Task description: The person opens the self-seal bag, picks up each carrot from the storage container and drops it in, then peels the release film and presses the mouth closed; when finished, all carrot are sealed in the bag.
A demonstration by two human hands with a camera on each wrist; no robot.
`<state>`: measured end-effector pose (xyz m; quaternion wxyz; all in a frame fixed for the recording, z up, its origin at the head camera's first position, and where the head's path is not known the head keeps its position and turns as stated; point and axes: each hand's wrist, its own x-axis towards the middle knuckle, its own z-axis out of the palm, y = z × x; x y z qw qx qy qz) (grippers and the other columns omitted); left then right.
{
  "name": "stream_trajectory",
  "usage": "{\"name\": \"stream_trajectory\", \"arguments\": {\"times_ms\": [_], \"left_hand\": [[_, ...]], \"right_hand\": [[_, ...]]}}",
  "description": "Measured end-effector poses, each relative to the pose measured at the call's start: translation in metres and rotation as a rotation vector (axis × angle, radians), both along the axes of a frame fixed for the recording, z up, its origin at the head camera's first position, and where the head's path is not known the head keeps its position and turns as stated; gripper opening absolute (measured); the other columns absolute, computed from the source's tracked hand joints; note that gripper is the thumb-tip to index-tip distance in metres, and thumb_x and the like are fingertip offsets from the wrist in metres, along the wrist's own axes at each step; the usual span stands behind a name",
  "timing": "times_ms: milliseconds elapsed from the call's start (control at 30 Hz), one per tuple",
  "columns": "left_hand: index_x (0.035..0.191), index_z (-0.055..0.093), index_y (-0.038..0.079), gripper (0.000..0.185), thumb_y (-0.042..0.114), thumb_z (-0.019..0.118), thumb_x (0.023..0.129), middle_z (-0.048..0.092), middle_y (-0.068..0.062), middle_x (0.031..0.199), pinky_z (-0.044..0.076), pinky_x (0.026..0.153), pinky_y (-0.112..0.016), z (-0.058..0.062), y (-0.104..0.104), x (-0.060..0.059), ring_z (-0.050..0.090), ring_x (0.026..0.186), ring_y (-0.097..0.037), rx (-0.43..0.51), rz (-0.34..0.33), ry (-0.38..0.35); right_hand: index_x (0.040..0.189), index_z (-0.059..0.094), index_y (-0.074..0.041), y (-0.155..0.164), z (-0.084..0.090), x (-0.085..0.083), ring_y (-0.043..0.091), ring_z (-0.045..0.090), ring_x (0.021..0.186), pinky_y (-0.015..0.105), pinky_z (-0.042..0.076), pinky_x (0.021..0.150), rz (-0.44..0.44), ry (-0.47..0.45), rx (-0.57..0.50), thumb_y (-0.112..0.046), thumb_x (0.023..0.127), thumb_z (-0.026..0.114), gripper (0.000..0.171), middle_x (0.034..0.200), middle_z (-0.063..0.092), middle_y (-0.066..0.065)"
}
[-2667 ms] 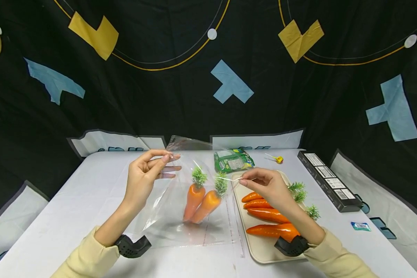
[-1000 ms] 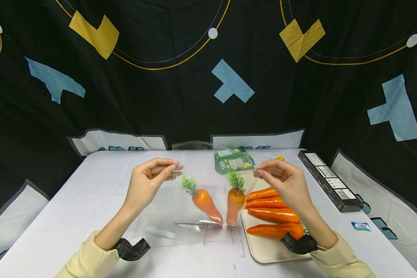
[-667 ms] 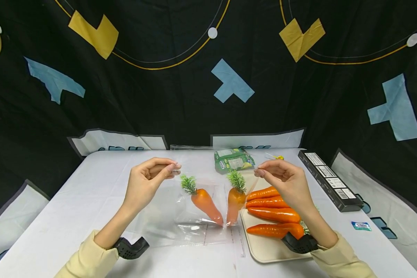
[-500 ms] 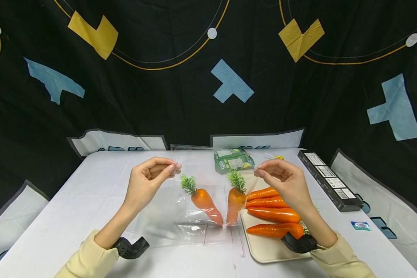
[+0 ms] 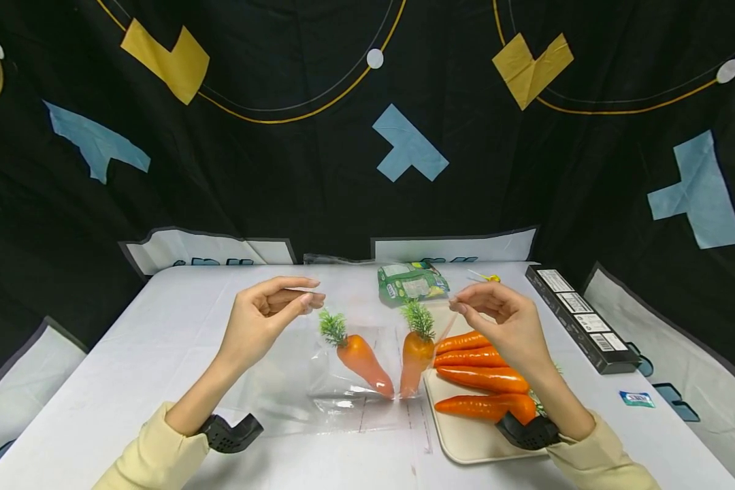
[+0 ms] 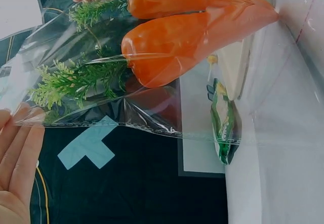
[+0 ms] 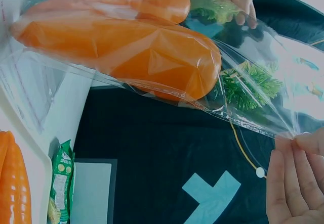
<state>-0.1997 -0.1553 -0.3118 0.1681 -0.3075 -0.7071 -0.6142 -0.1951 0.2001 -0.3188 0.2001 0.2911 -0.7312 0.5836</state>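
A clear plastic bag hangs upright between the hands with two orange carrots inside, their green tops upward. One carrot leans at the left of the bag; the other stands nearly straight at the right, and their tips come close together at the bottom. My left hand pinches the left side of the bag's mouth between thumb and fingers, its index finger lifted off straighter. At the opposite side my right hand pinches the mouth's edge with thumb and fingertips, seen close up in the right wrist view.
A beige tray holds several carrots, partly behind the right forearm. Farther back lie a green packet and a lollipop. On the right are a long black box and a small teal sachet. Flat clear plastic lies below the bag.
My right hand has moved right and pulled the mouth wider. The carrots have swung apart at their tops. My left hand sits slightly lower, and its index finger has just lifted.
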Motion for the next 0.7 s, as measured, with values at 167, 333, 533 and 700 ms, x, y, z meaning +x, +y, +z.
{"name": "stream_trajectory", "arguments": {"times_ms": [167,333,533,700], "left_hand": [[0.106,0.067,-0.006,0.018,-0.006,0.065,0.089,0.072,-0.014,0.096,0.057,0.076,-0.034,0.0015,0.0001,0.0019,0.071,0.085,-0.021,0.009,-0.003,0.006],[0.102,0.071,-0.002,0.016,-0.005,0.066,0.088,0.073,-0.013,0.095,0.057,0.077,-0.032,0.002,-0.0016,0.0028,0.071,0.084,-0.019,-0.02,0.035,0.037],[0.101,0.072,-0.001,0.018,-0.008,0.067,0.086,0.073,-0.011,0.095,0.057,0.077,-0.03,0.0005,-0.0044,0.0031,0.071,0.084,-0.018,-0.044,0.053,0.088],[0.103,0.071,-0.005,0.019,-0.009,0.068,0.085,0.074,-0.006,0.097,0.057,0.078,-0.033,-0.0017,-0.0055,0.0029,0.071,0.086,-0.02,-0.017,0.033,0.087]], "right_hand": [[0.1,0.064,0.006,-0.0002,-0.0007,0.001,0.016,0.07,0.09,0.027,0.054,0.084,-0.024,0.0,0.003,0.01,0.087,0.064,0.014,0.098,0.072,0.006],[0.098,0.065,0.006,0.0004,-0.0014,0.0016,0.015,0.07,0.088,0.026,0.054,0.083,-0.033,0.004,-0.006,0.01,0.087,0.065,0.012,0.097,0.072,0.006],[0.096,0.065,0.009,0.0003,-0.0023,0.0008,0.016,0.071,0.086,0.028,0.055,0.082,-0.002,0.016,-0.051,0.013,0.086,0.064,0.012,0.095,0.073,0.004],[0.094,0.066,0.011,-0.0018,-0.0028,0.001,0.016,0.071,0.083,0.028,0.056,0.078,0.043,0.02,-0.149,0.017,0.084,0.062,0.013,0.092,0.073,0.003]]}}
